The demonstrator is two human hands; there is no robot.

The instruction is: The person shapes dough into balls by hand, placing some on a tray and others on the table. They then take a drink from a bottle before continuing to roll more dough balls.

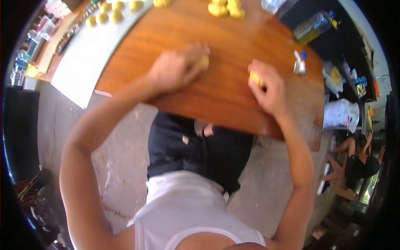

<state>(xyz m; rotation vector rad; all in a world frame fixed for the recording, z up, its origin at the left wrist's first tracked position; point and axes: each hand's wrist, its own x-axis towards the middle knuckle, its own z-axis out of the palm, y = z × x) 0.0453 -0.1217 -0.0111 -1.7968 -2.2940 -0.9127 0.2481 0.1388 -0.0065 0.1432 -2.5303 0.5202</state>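
My left hand [175, 68] is curled over a yellow lump of dough [203, 62] on the brown wooden table [166, 41]. Part of that lump shows at the fingers; the rest is hidden under the hand. To the right, my right hand [270, 85] is wrapped round a second yellow dough lump [256, 78] close to the tabletop. Several more dough pieces [226, 8] lie bunched at the far side of the table, with another piece [161, 2] to their left. Several rounded dough balls [116, 16] sit on a white board [89, 54] at upper left.
A clear container [273, 5] stands at the far table edge. A small white item with a blue cap [300, 62] lies at the right. Beyond are a bottle of yellowish liquid [310, 31] and a white bag [341, 114]. Another person [362, 166] is at far right.
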